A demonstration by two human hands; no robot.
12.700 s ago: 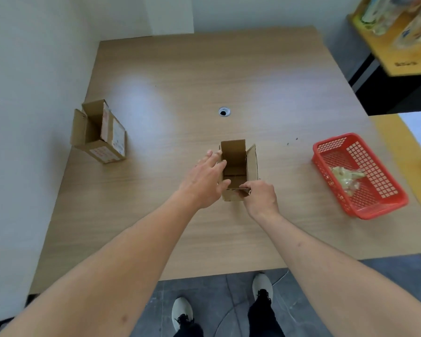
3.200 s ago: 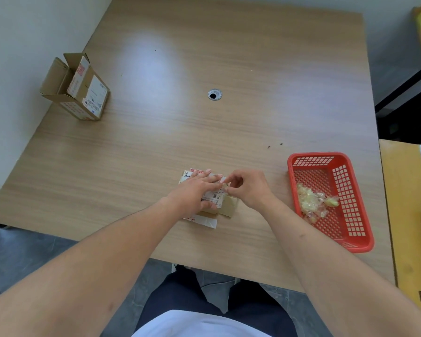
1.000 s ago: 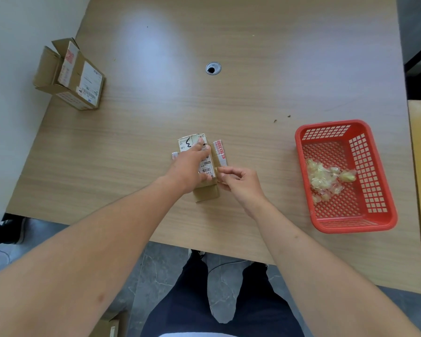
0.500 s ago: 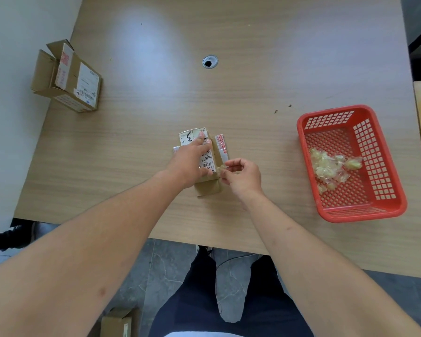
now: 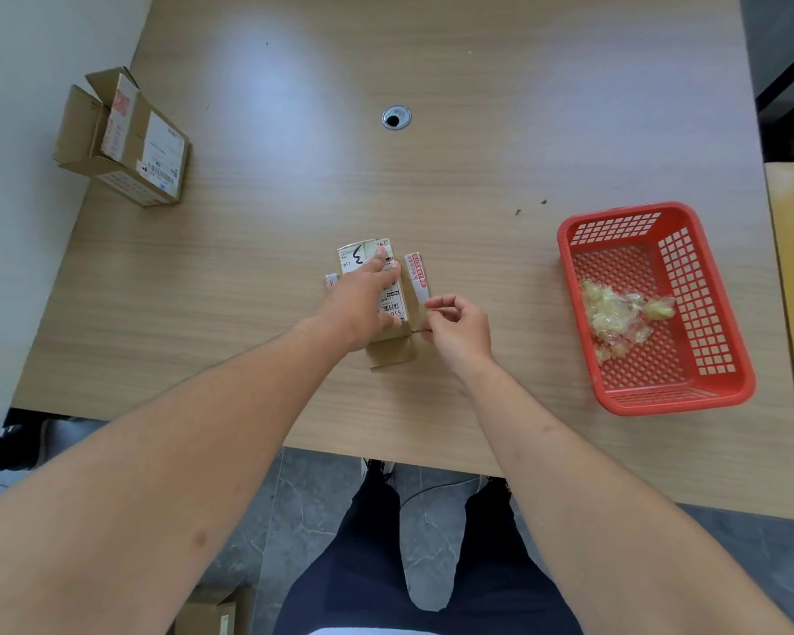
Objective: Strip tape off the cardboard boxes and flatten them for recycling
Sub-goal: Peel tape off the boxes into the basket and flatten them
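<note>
Two hands work the flattened box (image 5: 388, 313) at the table's (image 5: 477, 153) near edge: my left hand (image 5: 363, 297) still presses it flat with straight fingers, while my right hand (image 5: 454, 327), since half a second ago, has pinched the tape strip (image 5: 418, 279) and begun peeling.

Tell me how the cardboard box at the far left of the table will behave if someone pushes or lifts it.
The cardboard box looks small with open flaps, so it is probably light and would slide easily on the smooth table. Its loose flaps would likely flop when it is lifted. With one end open, its walls may give under a firm squeeze.
</note>
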